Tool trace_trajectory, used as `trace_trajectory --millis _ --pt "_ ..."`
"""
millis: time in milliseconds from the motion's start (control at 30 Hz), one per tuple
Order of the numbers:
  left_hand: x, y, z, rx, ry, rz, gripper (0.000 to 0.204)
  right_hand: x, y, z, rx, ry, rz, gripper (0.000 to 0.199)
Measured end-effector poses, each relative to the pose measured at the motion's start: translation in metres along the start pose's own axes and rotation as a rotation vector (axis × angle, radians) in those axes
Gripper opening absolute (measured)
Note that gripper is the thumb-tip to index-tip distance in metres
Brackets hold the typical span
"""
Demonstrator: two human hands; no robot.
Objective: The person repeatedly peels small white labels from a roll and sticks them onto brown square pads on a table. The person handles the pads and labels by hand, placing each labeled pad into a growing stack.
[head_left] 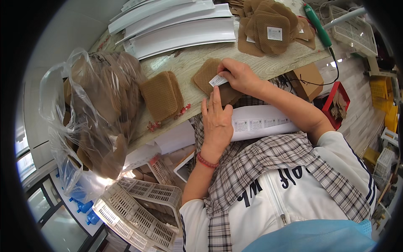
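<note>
A brown rounded-square textured pad (205, 72) lies at the table's near edge, partly covered by my hands. On it is a small white printed label (217, 80). My right hand (241, 77) is closed, thumb and fingertips pinching the label's right end. With fingers stretched out, my left hand (217, 124) touches the label's lower edge with a fingertip. Below the hands, a white sheet of labels (262, 124) rests across my lap, with a row of printed labels along it. Left of the pad sits a short stack of similar brown pads (160, 94).
A clear plastic bag (98, 105) full of brown pads bulges at the left. Long white curved strips (180, 35) and a heap of labelled pads (268, 27) lie at the back. A corded green tool (317, 25) is at the far right; white plastic crates (138, 212) stand lower left.
</note>
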State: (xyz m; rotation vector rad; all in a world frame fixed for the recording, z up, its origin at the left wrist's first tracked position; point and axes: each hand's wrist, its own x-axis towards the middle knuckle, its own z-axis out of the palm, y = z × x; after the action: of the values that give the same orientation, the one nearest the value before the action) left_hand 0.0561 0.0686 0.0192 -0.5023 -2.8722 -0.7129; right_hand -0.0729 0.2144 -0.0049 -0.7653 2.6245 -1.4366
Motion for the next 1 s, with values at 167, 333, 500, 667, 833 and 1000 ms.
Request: trace_trajectory --millis 167,333,500,667,833,1000 --pt "-0.0007 0.0007 -0.0001 -0.031 -0.006 -0.008 0.006 -0.0002 0.0000 0.0004 -0.022 -0.001 -0.016 0.009" --pt "-0.0011 -0.0005 0.0010 -0.064 0.022 -0.017 0.005 0.0000 -0.0004 -0.0003 -0.021 0.002 -0.024 0.010" --pt "0.0018 -0.0010 -0.0002 -0.007 -0.029 -0.003 0.003 -0.0007 0.0002 0.0001 -0.021 0.008 -0.027 0.011" --pt "0.0004 -0.0001 0.0046 0.076 -0.039 0.007 0.002 -0.0012 0.0010 0.0019 -0.041 0.020 -0.040 0.011" --pt "-0.0003 0.0003 0.0081 0.121 -0.038 -0.006 0.007 -0.0015 0.0014 0.0023 -0.139 0.049 -0.143 0.013" --pt "-0.0004 0.0014 0.0090 0.153 -0.061 -0.005 0.007 -0.0030 0.0034 0.0052 -0.250 0.089 -0.218 0.013"
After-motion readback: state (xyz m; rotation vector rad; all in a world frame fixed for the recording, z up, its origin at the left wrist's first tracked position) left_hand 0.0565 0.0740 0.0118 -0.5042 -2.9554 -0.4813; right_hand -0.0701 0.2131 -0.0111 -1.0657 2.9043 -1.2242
